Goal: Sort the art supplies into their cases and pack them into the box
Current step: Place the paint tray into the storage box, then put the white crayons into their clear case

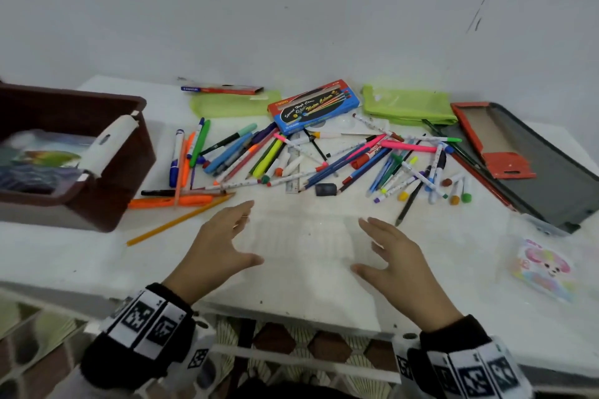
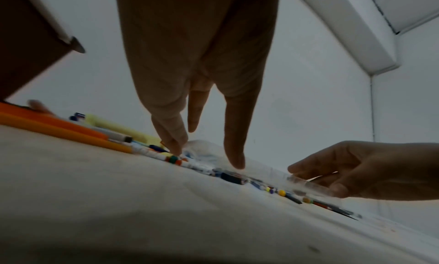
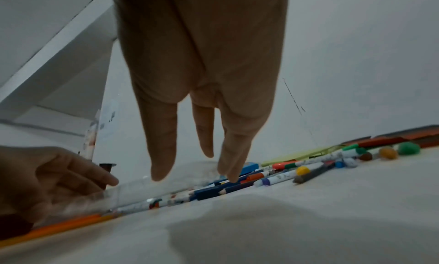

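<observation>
A clear ribbed plastic case (image 1: 304, 236) lies near the table's front edge between my two hands. My left hand (image 1: 251, 232) holds its left end, fingers along the far edge and thumb on the near edge. My right hand (image 1: 361, 244) holds the right end the same way. In the left wrist view the right hand (image 2: 316, 179) pinches the clear edge (image 2: 308, 185). Behind the case spreads a heap of pens, markers and pencils (image 1: 324, 159). A brown box (image 1: 120, 191) stands at the left with things inside.
Two green pouches (image 1: 405, 105) (image 1: 233, 104), a blue water-colour pen box (image 1: 314, 107) and a slim red box (image 1: 223, 90) lie at the back. An open grey and red case (image 1: 534, 172) is at the right, with a pastel sticker pouch (image 1: 544, 269) in front of it. A yellow pencil (image 1: 178, 220) lies near my left hand.
</observation>
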